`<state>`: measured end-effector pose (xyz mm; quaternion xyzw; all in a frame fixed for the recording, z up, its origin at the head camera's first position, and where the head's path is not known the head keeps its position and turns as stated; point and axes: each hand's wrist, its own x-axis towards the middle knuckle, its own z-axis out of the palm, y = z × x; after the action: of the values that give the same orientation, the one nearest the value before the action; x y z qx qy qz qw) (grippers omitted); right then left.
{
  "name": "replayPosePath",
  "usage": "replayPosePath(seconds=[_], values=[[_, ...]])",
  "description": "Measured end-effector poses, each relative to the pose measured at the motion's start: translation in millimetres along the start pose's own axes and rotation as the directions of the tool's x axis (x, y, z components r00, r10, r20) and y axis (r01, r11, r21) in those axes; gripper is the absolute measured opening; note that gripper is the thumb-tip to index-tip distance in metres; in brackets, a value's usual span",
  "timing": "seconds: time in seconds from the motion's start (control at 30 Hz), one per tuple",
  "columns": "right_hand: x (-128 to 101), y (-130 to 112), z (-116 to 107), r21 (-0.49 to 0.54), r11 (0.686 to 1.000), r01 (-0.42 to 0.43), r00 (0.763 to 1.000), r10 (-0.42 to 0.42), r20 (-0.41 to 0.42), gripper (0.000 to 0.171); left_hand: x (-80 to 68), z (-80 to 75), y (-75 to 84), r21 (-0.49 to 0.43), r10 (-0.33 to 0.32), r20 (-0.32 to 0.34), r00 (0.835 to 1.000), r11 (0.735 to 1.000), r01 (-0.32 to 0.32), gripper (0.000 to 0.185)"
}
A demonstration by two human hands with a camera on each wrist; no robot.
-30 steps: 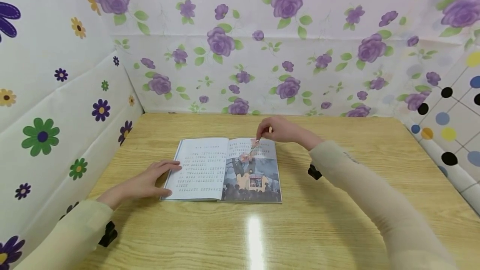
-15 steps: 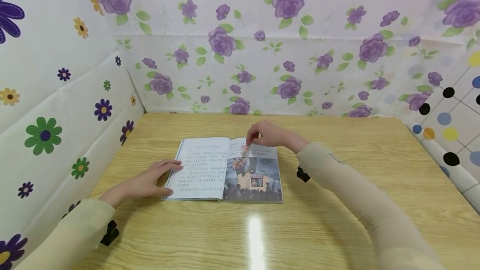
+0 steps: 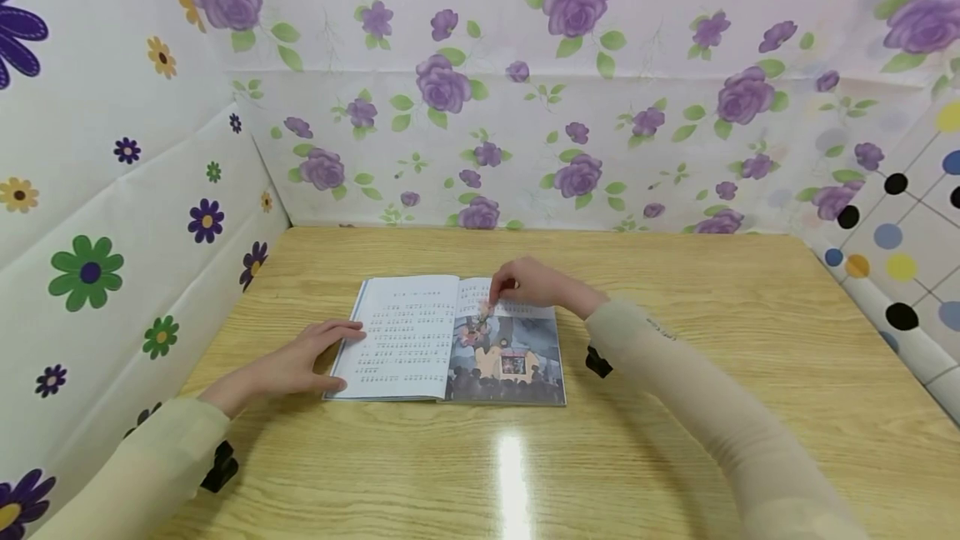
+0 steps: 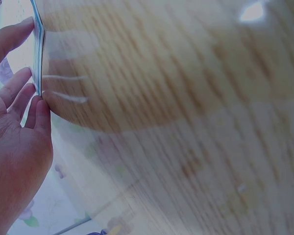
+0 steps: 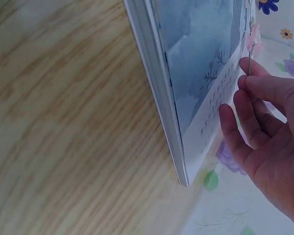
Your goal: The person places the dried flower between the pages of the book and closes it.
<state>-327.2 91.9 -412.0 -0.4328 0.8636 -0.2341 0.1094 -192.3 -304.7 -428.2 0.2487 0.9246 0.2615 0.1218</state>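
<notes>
Right hand point(image 3: 534, 283) pinches the pink flower sprig point(image 3: 477, 325) by its stem over the open book point(image 3: 450, 338) at table centre; left hand point(image 3: 288, 365), fingers straight, presses the book's 9 o'clock edge.

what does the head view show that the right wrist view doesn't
Only the head view shows the left hand resting flat on the book's left page, the whole open spread, and the flowered walls around the table. Only the right wrist view shows the book's stacked page edges from the side. Both show the right hand pinching the thin stem of a pink flower over the picture page.
</notes>
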Motion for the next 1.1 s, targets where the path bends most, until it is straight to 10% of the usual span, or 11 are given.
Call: replayPosePath(seconds=[1.1], values=[[-0.3,0.2,7.9,-0.002,1.000,-0.008,1.000,0.008,0.018,0.016,0.8,0.2,-2.4,0.006,-0.002,0.008,1.000,1.000,0.002,0.070]])
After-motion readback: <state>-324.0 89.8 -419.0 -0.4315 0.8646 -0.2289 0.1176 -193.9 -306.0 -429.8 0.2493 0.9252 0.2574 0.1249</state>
